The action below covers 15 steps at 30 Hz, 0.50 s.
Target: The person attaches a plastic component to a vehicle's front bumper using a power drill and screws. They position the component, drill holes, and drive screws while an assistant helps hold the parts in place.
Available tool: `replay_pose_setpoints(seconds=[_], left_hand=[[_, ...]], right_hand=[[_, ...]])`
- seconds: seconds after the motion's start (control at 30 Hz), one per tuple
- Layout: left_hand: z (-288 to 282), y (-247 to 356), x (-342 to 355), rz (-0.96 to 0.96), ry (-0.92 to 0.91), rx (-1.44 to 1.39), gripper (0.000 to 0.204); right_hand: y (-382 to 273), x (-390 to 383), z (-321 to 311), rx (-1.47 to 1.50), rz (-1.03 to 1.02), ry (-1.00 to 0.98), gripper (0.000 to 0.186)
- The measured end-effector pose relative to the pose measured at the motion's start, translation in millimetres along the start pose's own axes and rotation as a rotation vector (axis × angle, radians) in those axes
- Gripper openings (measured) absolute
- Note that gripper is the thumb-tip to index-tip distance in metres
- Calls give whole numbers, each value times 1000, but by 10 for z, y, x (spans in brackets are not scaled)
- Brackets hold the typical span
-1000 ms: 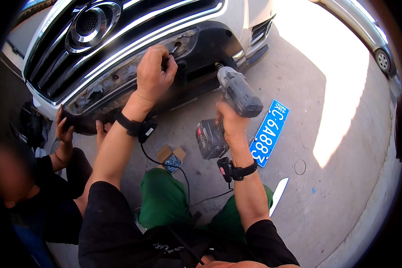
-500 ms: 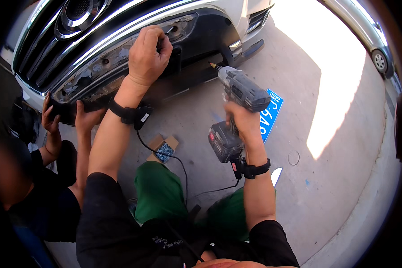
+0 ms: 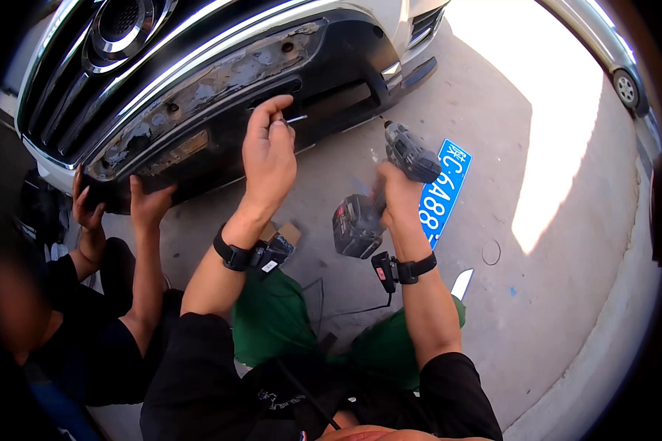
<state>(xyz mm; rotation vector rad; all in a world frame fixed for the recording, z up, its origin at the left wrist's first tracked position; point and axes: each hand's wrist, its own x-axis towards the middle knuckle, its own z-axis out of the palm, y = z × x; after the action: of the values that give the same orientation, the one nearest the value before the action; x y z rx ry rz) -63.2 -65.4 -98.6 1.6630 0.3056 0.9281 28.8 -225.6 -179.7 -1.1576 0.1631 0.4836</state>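
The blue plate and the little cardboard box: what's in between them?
In the head view, the right hand and the battery of the power tool it grips show between the blue plate and the cardboard box.

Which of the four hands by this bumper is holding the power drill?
Your right hand: it alone grips the power drill. Your left hand holds a slim metal shaft; the other person's two hands are at the bumper's left end.

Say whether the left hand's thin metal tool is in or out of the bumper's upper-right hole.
Out: the thin tool in the left hand shows below the hole, which is uncovered.
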Motion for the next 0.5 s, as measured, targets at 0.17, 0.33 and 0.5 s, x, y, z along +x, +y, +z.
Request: replay_pose_setpoints(seconds=[0.17, 0.33, 0.5], left_hand=[[193, -3, 23, -456, 71, -487, 35], [93, -375, 139, -781, 46, -770, 28], [164, -442, 259, -694, -130, -1093, 44]], right_hand=[[-67, 70, 62, 80, -44, 75, 12], [-214, -7, 121, 137, -112, 117, 12], [-291, -32, 107, 178, -220, 121, 20]])
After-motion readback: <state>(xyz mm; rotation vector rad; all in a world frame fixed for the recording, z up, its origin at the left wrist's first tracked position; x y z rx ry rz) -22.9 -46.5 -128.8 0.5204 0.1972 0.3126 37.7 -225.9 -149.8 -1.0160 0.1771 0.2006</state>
